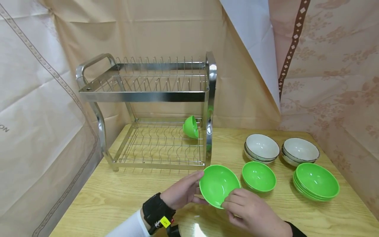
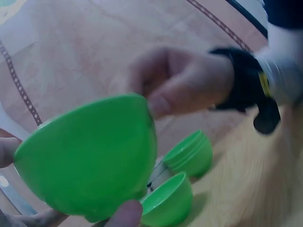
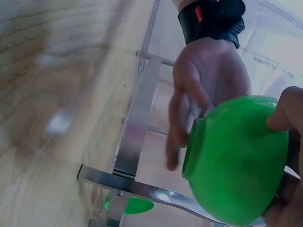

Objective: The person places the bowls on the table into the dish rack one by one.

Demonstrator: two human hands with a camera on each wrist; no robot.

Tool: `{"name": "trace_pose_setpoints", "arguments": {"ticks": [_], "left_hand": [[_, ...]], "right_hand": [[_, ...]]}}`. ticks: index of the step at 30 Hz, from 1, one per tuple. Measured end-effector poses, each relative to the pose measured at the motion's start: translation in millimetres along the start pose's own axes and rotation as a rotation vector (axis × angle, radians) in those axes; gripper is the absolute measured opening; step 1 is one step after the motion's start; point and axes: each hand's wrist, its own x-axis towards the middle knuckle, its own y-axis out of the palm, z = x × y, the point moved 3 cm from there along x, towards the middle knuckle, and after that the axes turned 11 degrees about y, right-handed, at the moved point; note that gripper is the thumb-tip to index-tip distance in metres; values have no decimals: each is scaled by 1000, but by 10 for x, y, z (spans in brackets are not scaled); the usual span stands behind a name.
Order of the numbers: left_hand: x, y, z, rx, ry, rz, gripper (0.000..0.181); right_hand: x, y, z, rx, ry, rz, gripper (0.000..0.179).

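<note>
A green bowl [image 1: 218, 185] is held in the air above the front of the table, tilted with its inside toward the head camera. My left hand [image 1: 185, 191] has its thumb on the bowl's left rim and its fingers below. On the opposite side, my right hand [image 1: 248, 209] pinches the near right rim between thumb and fingers. The left wrist view shows the outside of this bowl [image 2: 90, 156], with the right hand [image 2: 180, 80] at its rim. In the right wrist view, the left hand [image 3: 213, 80] reaches toward the bowl's foot.
A two-tier metal dish rack [image 1: 143, 96] stands behind at left. One green bowl [image 1: 190, 127] sits on edge in its lower tier. To the right are another green bowl [image 1: 259, 176], stacked green bowls [image 1: 316, 181] and two stacks of white bowls [image 1: 262, 147], [image 1: 300, 150].
</note>
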Motion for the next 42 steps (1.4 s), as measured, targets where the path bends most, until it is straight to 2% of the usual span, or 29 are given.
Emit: {"name": "trace_pose_setpoints", "arguments": {"ticks": [3, 10, 14, 18, 23, 27, 30, 34, 37, 39, 42], "left_hand": [[3, -8, 21, -35, -10, 16, 53], [-2, -33, 26, -82, -24, 3, 54], [-9, -48, -2, -60, -22, -24, 55], [-18, -83, -46, -24, -10, -79, 55], [-23, -177, -147, 54, 25, -202, 57], [-48, -311, -283, 142, 95, -307, 54], [-81, -442, -416, 208, 160, -409, 54], [-94, -647, -592, 308, 244, -567, 61], [-64, -828, -701, 413, 287, -673, 66], [-32, -948, -752, 501, 297, -740, 68], [42, -1116, -787, 628, 277, -832, 71]], "right_hand": [[-4, 20, 14, 12, -20, 3, 16], [-30, 41, 0, 22, -14, 20, 22], [-35, 72, -10, 12, 5, 27, 23], [-37, 127, -38, 5, 21, 36, 20], [-64, 176, -89, -8, 106, 34, 25], [-94, 208, -117, -18, 222, 99, 39], [-97, 280, -132, -16, 262, 154, 51], [-76, 413, -154, -25, 269, 195, 60], [-34, 535, -183, -18, 269, 218, 57], [7, 622, -204, -9, 267, 233, 55], [82, 750, -233, 0, 272, 264, 55]]}}
